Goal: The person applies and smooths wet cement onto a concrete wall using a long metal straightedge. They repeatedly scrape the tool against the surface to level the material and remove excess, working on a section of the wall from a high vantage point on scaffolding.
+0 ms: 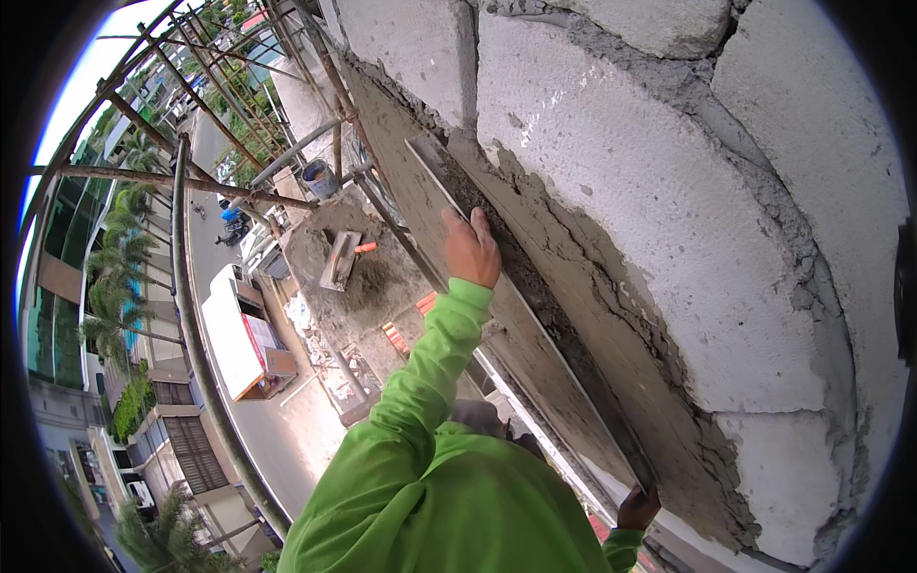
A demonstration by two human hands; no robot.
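Note:
A long metal straightedge [535,334] lies flat against the wet grey plaster [611,315] on a wall of white blocks [669,201]. My left hand [470,248], at the end of a bright green sleeve, grips the straightedge near its far end. My right hand [638,506] holds its near end at the lower right, partly hidden by the bar. Plaster covers the lower band of the wall. The blocks above are bare, with rough mortar joints.
A mortar board [330,239] piled with grey mix carries a trowel [341,259] with an orange handle. A blue-grey bucket [318,179] stands beyond it. Rusty scaffold poles [186,286] run along the left. Far below lie a street, buildings and palm trees.

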